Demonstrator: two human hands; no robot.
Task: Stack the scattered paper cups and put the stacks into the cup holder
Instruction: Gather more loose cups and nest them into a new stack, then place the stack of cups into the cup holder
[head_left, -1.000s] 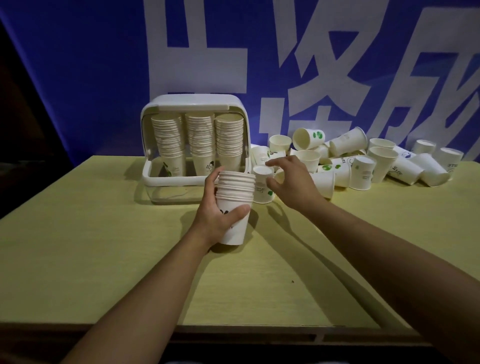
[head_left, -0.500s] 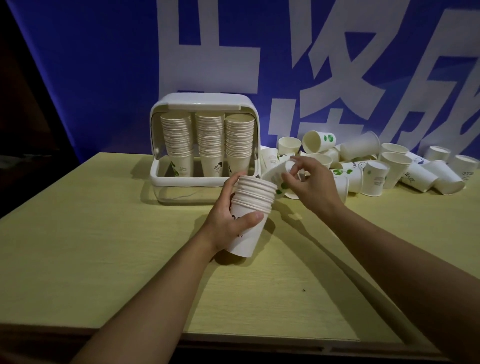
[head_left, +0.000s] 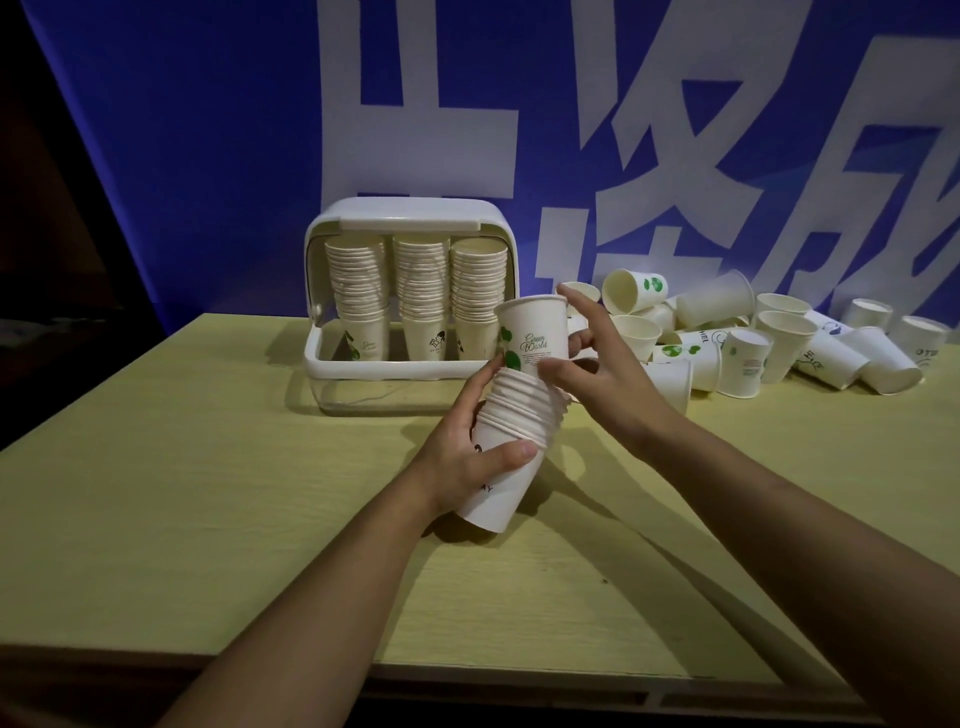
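1. We are in the stacking step: a single "Green World" paper cup (head_left: 532, 336) sits with its base entered into the top of the hand-held stack (head_left: 511, 436), most of its body standing proud of the rims below.
2. Our left hand (head_left: 467, 457) grips the stack around its middle, thumb across the front and fingers wrapped behind. The stack is tilted, its mouth leaning toward the right hand, with its base apparently just above the yellow-green table (head_left: 208, 467).
3. Our right hand (head_left: 597, 364) holds the single cup by its far side; the index finger is extended up past the rim and the thumb lies at the cup's lower wall. The other fingers are hidden behind the cup.
4. The cup holder (head_left: 410, 301) stands behind the stack, its lid raised, with three tall columns of cups visible inside. We cannot tell whether a free slot remains.
5. The loose cups (head_left: 779, 338) lie heaped on the table to the right, many on their sides.
6. Next move, in our judgement: press the cup down until its rim seats against the rims beneath, keeping both axes aligned so the wall does not buckle.
7. Then release the right hand and reach to the heap for another cup.
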